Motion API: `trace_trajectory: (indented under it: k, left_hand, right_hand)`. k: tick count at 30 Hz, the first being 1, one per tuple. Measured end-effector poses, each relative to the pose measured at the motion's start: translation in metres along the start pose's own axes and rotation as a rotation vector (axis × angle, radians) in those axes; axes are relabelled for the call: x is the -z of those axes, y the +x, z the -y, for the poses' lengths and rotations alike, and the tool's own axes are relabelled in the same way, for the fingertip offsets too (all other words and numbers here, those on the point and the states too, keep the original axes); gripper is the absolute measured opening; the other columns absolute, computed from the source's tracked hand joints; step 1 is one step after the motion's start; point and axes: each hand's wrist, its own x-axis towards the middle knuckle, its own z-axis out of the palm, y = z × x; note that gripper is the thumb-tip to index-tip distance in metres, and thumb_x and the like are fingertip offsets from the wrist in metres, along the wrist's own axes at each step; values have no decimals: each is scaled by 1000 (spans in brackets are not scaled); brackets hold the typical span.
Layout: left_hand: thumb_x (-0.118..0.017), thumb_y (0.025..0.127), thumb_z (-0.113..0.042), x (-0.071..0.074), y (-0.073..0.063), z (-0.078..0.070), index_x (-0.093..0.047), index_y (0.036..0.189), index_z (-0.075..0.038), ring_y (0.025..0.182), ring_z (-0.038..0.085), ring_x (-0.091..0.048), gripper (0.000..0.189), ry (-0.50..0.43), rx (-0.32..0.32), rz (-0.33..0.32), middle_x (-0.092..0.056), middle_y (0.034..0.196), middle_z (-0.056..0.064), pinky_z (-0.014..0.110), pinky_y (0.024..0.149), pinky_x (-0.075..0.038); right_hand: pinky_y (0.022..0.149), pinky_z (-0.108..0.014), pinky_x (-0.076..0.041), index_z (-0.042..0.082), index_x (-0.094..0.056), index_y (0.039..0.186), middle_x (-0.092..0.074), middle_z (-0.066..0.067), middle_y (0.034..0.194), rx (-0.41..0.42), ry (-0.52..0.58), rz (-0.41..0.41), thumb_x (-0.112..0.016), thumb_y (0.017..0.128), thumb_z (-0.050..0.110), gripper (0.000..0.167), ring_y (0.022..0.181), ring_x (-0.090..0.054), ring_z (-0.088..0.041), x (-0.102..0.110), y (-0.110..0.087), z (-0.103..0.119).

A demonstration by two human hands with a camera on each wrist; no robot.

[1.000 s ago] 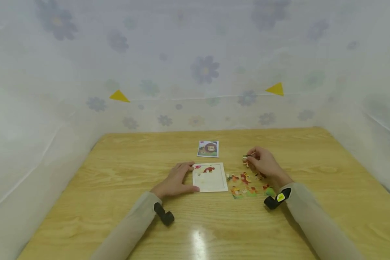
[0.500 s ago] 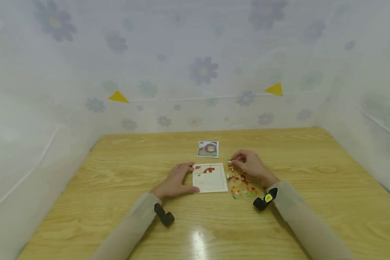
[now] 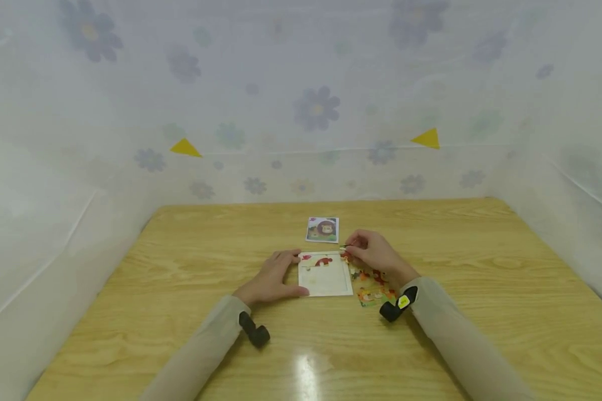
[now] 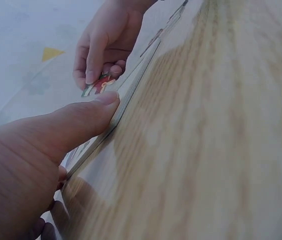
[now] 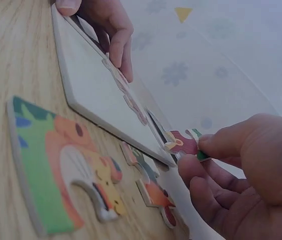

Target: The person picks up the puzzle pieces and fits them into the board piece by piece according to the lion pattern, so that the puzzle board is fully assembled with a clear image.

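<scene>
My left hand holds the pale puzzle board by its left side, thumb on the near corner and fingers at the far one. A few joined pieces lie along the board's far edge, showing a pink flower and a dark red patch. Between thumb and fingers, my right hand pinches a puzzle piece coloured dark red, green and white. It is over the board's far right corner; whether it touches the board I cannot tell. Right of the board lie several loose pieces, partly hidden by the right hand and wrist.
Behind the board lies a small picture card with a lion on it. The wooden table is walled by white flowered cloth at the back and sides. Each wrist wears a black camera strap.
The right hand has moved left with its puzzle piece, from beyond the loose pieces to the board's far right corner. The left hand stays on the board.
</scene>
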Motion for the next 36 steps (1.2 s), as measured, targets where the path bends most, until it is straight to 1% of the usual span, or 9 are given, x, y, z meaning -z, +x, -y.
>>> trace_trajectory:
  k: [5, 8, 10, 14, 16, 19, 24, 29, 36]
  left_hand:
    - [-73, 80, -51, 1, 1, 1, -47, 136, -7, 142, 28, -24, 75, -5, 0, 6, -29, 157, 6, 53, 115, -17]
    - [-72, 80, -53, 0, 2, 2, -46, 137, -9, 142, 27, -23, 76, -4, 2, 16, -29, 157, 4, 52, 115, -16]
    - [-72, 80, -53, -1, 3, 2, -46, 136, -9, 142, 27, -23, 76, -11, 1, 15, -29, 157, 4, 53, 115, -16]
    - [-74, 80, -51, -2, 1, 3, -47, 135, -9, 142, 28, -23, 74, -20, 11, 9, -29, 157, 4, 53, 115, -16]
    - [-74, 80, -50, -1, 1, 2, -47, 134, -9, 142, 28, -24, 74, -20, 15, 6, -30, 157, 5, 53, 115, -17]
    - [-74, 80, -50, -1, 1, 2, -48, 134, -8, 141, 28, -25, 73, -13, 12, 1, -30, 156, 5, 52, 115, -17]
    - [-73, 80, -50, 0, 3, 0, -48, 135, -8, 141, 28, -26, 73, 6, -7, -6, -31, 156, 6, 51, 115, -18]
    - [-74, 80, -50, 2, 4, -1, -48, 135, -8, 141, 28, -26, 73, -5, -8, 1, -31, 156, 6, 52, 114, -19]
    - [-74, 81, -48, 3, 1, -1, -48, 133, -6, 139, 29, -28, 72, -15, -8, -13, -32, 155, 8, 53, 113, -21]
  right_hand:
    - [54, -28, -51, -1, -60, 104, -63, -13, 78, -28, 100, 67, -58, 96, 9, 13, 60, -62, -17, -5, 4, 4]
    - [53, -28, -50, 0, -60, 104, -63, -13, 77, -35, 94, 82, -58, 96, 8, 12, 59, -62, -18, -7, 4, 5]
    - [53, -28, -49, 1, -61, 103, -64, -12, 76, -32, 74, 85, -58, 96, 9, 11, 59, -61, -18, -8, 4, 6]
    - [54, -28, -49, 0, -63, 101, -65, -10, 75, 19, 10, 93, -61, 94, 9, 11, 60, -60, -16, -13, 5, 6]
    - [55, -27, -48, 1, -63, 99, -65, -9, 76, 48, -30, 84, -62, 93, 9, 11, 61, -58, -14, -15, 5, 8]
    - [56, -26, -46, 2, -64, 96, -65, -8, 76, 56, -68, 67, -64, 92, 8, 8, 61, -56, -13, -16, 6, 9]
    - [54, -26, -44, 3, -65, 95, -64, -6, 75, 21, -116, 52, -65, 91, 9, 7, 60, -53, -12, -17, 8, 10]
    - [51, -26, -42, 6, -67, 93, -61, -5, 72, -59, -142, 36, -66, 90, 13, 8, 56, -50, -13, -18, 12, 11]
    - [50, -25, -41, 5, -67, 84, -59, -3, 67, -76, -225, -13, -70, 86, 14, 10, 53, -49, -11, -27, 18, 21]
